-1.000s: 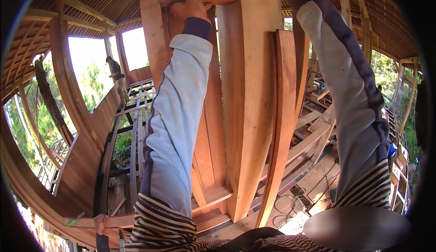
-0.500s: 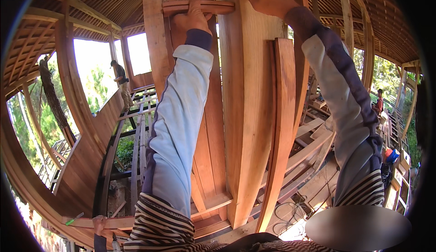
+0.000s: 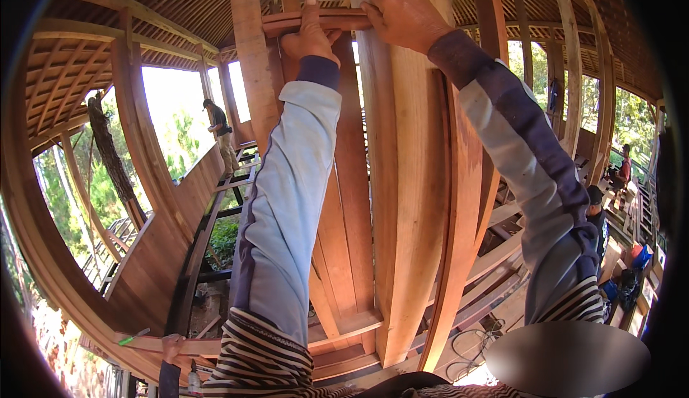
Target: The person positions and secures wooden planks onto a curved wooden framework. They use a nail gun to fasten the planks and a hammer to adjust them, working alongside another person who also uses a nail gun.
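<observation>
left hand: being held up at the top centre of the frame, fingers curled shut around the short wooden crosspiece, thumb pointing up over it
right hand: being pressed on the right end of the same crosspiece, fingers bent over its top edge where it is meeting the wide plank
crosspiece: being held level between the reddish post and the wide plank, top centre
background: a person is being seen standing on a walkway at left, another seated person at far right
</observation>
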`<state>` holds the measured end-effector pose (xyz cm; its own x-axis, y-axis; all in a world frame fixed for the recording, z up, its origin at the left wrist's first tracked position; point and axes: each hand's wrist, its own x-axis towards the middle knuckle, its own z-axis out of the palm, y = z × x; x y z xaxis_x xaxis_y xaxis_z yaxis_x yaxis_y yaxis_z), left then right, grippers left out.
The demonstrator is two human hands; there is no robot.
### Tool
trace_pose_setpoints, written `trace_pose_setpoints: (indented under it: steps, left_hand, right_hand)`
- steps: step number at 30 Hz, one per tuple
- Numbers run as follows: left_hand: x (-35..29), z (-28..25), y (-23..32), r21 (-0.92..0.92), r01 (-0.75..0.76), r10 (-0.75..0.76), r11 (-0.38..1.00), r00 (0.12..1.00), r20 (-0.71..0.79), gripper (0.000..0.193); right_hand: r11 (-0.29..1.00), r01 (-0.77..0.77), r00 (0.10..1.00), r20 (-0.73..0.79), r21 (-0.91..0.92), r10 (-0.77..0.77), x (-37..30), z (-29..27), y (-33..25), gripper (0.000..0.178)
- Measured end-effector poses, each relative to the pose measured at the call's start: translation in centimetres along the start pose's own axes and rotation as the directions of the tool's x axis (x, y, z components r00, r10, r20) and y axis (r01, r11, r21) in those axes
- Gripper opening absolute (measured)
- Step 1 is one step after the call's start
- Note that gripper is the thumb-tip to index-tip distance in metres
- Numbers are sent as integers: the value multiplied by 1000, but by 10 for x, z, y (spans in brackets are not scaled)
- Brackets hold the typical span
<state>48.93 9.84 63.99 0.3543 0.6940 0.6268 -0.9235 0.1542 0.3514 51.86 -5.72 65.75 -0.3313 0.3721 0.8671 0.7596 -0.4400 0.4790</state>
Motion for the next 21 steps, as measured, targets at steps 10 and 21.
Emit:
trace_pose_setpoints:
  steps: [10, 21]
  left_hand:
    - [1, -1, -3, -36, -10, 10, 999, 1000, -3, 51]
    - [-1, 1, -4, -31, -60, 61, 998, 998, 13, 57]
  right_hand:
    - [995, 52, 999, -18, 85, -51, -10, -6, 12, 31]
    - [961, 72, 996, -74, 267, -55, -5, -19, 11, 31]
